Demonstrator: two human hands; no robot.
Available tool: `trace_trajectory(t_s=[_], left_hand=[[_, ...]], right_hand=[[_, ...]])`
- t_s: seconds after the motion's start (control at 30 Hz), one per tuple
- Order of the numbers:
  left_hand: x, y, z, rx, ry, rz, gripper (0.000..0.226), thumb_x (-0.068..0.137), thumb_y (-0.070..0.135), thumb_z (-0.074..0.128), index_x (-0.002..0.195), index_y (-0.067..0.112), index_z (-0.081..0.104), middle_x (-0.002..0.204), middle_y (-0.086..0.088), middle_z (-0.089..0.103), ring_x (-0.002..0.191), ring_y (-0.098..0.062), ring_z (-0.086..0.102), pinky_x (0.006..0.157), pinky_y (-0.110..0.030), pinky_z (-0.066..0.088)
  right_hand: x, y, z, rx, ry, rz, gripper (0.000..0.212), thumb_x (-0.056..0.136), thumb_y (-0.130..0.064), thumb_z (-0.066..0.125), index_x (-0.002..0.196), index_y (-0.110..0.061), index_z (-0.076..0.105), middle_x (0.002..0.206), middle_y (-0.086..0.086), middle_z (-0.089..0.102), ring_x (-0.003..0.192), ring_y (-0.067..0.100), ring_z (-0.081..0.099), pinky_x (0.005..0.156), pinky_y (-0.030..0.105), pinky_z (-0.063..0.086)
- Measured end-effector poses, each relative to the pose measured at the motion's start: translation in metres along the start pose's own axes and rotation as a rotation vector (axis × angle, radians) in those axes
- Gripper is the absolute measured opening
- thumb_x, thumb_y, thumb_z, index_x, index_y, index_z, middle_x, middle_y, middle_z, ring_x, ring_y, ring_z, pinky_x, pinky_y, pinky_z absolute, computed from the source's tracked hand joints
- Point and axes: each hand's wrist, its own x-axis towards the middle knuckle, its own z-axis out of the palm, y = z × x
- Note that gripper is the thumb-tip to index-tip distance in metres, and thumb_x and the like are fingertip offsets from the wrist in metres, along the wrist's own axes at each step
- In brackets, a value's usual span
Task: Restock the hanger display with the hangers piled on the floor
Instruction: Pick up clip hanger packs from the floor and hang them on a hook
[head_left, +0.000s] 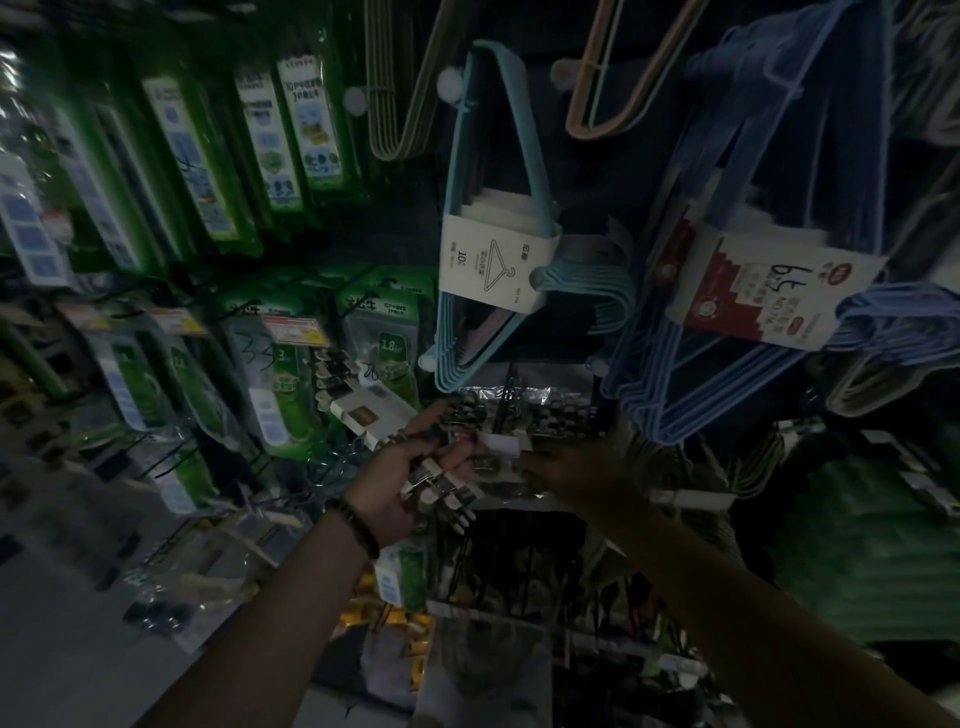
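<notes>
Left hand (402, 483), centre frame: palm up, fingers curled around metal clip hangers (441, 493). Right hand (566, 470): beside white tag (501, 446), grip too dark to tell. Light-blue hanger bundle (493, 260) and blue wire hangers (753, 291) hang above.

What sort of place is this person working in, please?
Probably a household-goods shop aisle: banded hanger bundles hang on display pegs, and green packaged goods carry price tags.
</notes>
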Motion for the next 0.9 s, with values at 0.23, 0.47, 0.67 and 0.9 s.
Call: trace_trajectory(t_s=[0.23, 0.47, 0.67, 0.9], left_hand=[[0.001, -0.002, -0.003, 0.041, 0.022, -0.022, 0.044, 0.107, 0.0, 0.037, 0.137, 0.022, 0.06, 0.13, -0.028, 0.067, 0.12, -0.037, 0.069, 0.097, -0.038, 0.056], [-0.001, -0.011, -0.006, 0.004, 0.03, -0.03, 0.035, 0.105, 0.006, 0.042, 0.121, 0.0, 0.072, 0.13, -0.022, 0.066, 0.085, -0.029, 0.069, 0.067, -0.034, 0.062], [-0.006, -0.023, -0.023, 0.162, 0.129, -0.003, 0.029, 0.103, 0.029, 0.058, 0.113, 0.007, 0.075, 0.102, -0.016, 0.077, 0.077, -0.033, 0.07, 0.063, -0.038, 0.061], [-0.038, -0.026, -0.037, 0.475, 0.067, 0.165, 0.065, 0.085, 0.068, 0.07, 0.077, 0.004, 0.064, 0.073, -0.025, 0.061, 0.065, -0.041, 0.054, 0.075, -0.055, 0.046]], right_hand=[[0.029, 0.021, 0.01, -0.104, 0.21, 0.162, 0.036, 0.104, -0.039, 0.054, 0.134, -0.028, 0.069, 0.121, 0.007, 0.074, 0.109, 0.031, 0.069, 0.089, 0.029, 0.049], [0.073, 0.026, 0.034, -0.113, 0.184, 0.423, 0.03, 0.087, -0.022, 0.079, 0.113, -0.009, 0.071, 0.117, 0.019, 0.068, 0.108, 0.042, 0.066, 0.096, 0.053, 0.052], [0.008, -0.013, 0.027, 0.07, 0.603, 0.298, 0.045, 0.098, -0.029, 0.057, 0.14, -0.012, 0.058, 0.145, 0.019, 0.05, 0.136, 0.043, 0.045, 0.11, 0.058, 0.04], [-0.068, -0.129, 0.02, 0.681, 0.73, 0.357, 0.017, 0.096, -0.028, 0.067, 0.112, -0.026, 0.065, 0.109, -0.005, 0.063, 0.093, 0.005, 0.06, 0.075, 0.022, 0.051]])
